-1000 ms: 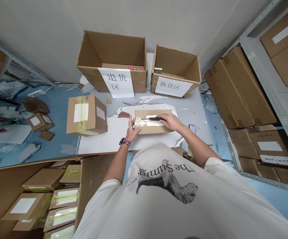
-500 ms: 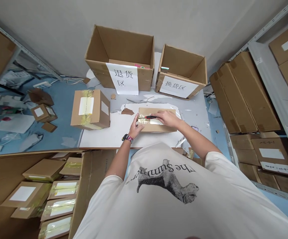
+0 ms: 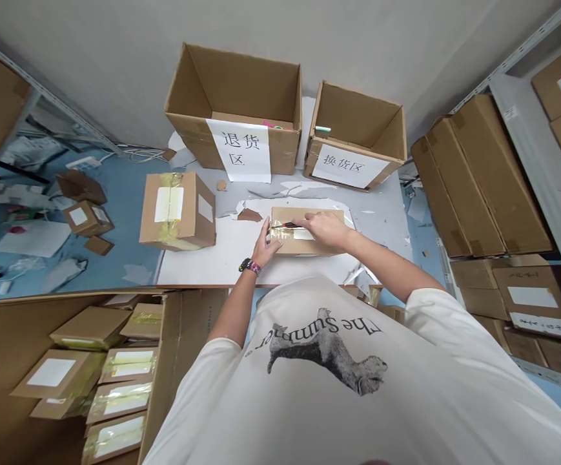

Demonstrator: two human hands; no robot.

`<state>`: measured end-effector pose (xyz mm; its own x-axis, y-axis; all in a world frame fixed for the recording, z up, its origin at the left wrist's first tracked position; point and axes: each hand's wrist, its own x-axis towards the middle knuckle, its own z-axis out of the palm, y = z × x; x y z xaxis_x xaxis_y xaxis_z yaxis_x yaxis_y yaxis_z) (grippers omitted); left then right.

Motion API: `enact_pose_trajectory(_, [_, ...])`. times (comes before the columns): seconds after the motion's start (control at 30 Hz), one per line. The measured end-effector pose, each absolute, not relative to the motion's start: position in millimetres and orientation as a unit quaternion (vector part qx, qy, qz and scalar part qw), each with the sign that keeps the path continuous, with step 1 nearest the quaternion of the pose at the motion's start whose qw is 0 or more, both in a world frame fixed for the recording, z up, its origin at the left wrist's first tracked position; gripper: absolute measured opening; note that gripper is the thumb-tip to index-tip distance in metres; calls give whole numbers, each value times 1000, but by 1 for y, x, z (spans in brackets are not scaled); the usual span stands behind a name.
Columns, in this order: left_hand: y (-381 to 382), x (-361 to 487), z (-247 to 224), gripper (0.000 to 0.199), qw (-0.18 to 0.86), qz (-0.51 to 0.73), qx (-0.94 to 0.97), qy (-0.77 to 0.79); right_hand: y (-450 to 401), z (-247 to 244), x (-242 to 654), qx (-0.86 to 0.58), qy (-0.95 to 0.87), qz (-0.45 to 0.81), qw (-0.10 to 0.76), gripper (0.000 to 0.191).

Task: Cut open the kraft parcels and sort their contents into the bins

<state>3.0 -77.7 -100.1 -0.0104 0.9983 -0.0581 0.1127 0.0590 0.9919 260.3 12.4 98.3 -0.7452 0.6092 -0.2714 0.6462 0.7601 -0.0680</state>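
Note:
A flat cardboard box (image 3: 309, 231) lies on a white sheet (image 3: 222, 248) on the table, with shiny clear tape (image 3: 280, 228) across its left end. My right hand (image 3: 326, 229) grips a red-and-black utility knife (image 3: 287, 225), its tip at the tape and most of its handle hidden under my fingers. My left hand (image 3: 266, 243) rests against the box's left end, fingers apart, holding nothing. A watch and a bracelet (image 3: 250, 266) sit on my left wrist.
A taped carton (image 3: 177, 212) stands left of my hands. Two open cartons with paper signs (image 3: 232, 110) stand at the back. Stacked boxes fill the shelves (image 3: 478, 181) on the right; a large carton of small boxes (image 3: 86, 361) sits at lower left.
My right hand has slid left along the box with the knife, closer to my left hand. The view has shifted slightly. The box has not visibly moved.

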Motion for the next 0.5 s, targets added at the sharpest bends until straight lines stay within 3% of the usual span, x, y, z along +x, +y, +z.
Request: enact_pose_trajectory(0.5, [-76, -3, -99, 115, 468, 431, 547, 543, 18, 98, 268, 342, 926, -82, 134, 76])
